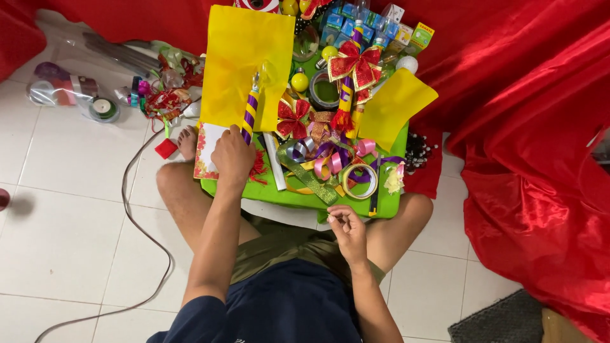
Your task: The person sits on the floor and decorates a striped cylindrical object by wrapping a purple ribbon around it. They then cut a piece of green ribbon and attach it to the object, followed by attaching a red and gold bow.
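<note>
My left hand (pixel 232 157) grips the lower end of a stick wrapped in purple and yellow ribbon (pixel 249 114) with a clear bulb at its top. It lies over a large yellow paper sheet (pixel 244 57) on the small green table (pixel 298 198). My right hand (pixel 346 230) hovers over my lap just below the table's front edge, fingers pinched together; whether it holds anything small I cannot tell. A second wrapped stick with a red glitter bow (pixel 353 65) stands on the table's middle. Curled ribbons (pixel 330 159) and a tape roll (pixel 359 180) lie near the front.
Another yellow sheet (pixel 395 105) lies at the table's right. Small boxes (pixel 375 25) and yellow balls sit at the back. Red cloth (pixel 534 127) hangs on the right. Ribbon spools and plastic bags (pixel 89 89) lie on the white tile floor at left, with a grey cable (pixel 136 222).
</note>
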